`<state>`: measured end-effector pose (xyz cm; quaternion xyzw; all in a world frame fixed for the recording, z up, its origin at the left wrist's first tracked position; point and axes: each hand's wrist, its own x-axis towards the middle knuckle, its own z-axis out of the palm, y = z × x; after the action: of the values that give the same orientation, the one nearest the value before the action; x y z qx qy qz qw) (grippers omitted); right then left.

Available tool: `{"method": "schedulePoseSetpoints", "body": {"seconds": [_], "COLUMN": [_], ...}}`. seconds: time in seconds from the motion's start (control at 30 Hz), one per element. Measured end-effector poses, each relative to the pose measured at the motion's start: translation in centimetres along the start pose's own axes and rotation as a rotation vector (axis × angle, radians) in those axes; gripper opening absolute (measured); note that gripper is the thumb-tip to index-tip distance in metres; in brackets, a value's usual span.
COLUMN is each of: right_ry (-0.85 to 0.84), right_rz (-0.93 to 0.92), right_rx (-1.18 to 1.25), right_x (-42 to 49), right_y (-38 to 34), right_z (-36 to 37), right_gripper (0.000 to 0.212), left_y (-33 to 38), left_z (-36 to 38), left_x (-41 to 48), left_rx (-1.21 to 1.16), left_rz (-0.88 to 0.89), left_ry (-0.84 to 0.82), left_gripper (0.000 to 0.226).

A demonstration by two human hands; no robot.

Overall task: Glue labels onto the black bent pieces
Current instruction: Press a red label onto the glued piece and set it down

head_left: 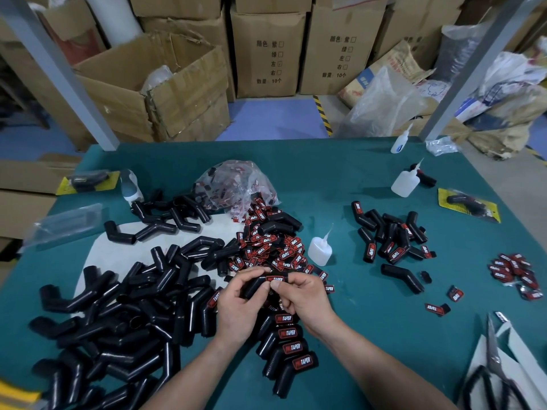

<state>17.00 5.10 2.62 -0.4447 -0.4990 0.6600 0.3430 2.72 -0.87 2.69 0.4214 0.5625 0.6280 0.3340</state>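
Right then, the left hand (236, 303) was wrapped around a black bent rubber tube (254, 287), gripping it above the green table mat (384, 335), and the right hand (299, 294) pinched a small red and black label with white letters (276, 279) flat on the top end of that tube. The label could have gone on crooked if the thumb slid while the glue was wet, because wet glue lets things slip. Glue could also have squeezed out at the edge and stuck to the fingertips (273, 287), and then the label might have lifted off when the hand let go. The small clear glue bottle with a pointed tip (319, 250) stood just beside the loose heap of spare labels (266, 247), so a bump from a wrist might have tipped it over and dripped glue on them. A row of finished tubes with labels (288, 347) lay right under the wrists, near the big pile of plain black tubes (118, 315), and the two lots could have got mixed. I could not tell if the glue had set.
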Motion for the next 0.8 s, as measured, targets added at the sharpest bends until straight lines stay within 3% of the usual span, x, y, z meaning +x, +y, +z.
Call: {"method": "schedulePoseSetpoints", "body": {"seconds": [0.23, 0.4, 0.57, 0.8], "right_ry": [-0.063, 0.018, 0.017, -0.092], "right_rz": [-0.092, -0.1, -0.102, -0.047], "right_rx": [-0.024, -0.03, -0.005, 0.164], "right_x": [-0.4, -0.5, -0.4, -0.1], "right_y": [-1.3, -1.1, -0.8, -0.9], "right_z": [0.1, 0.0, -0.1, -0.2], "right_gripper": [0.028, 0.023, 0.026, 0.026], "left_y": [-0.3, -0.3, -0.6, -0.3], "left_z": [-0.2, 0.0, -0.3, -0.5], "left_x": [0.2, 0.1, 0.2, 0.8], "left_rx": [-0.007, -0.028, -0.057, -0.113], "left_rz": [-0.014, -0.033, -0.164, -0.274], "left_ry": [0.028, 0.028, -0.061, -0.002], "left_gripper": [0.025, 0.031, 0.027, 0.023]}}
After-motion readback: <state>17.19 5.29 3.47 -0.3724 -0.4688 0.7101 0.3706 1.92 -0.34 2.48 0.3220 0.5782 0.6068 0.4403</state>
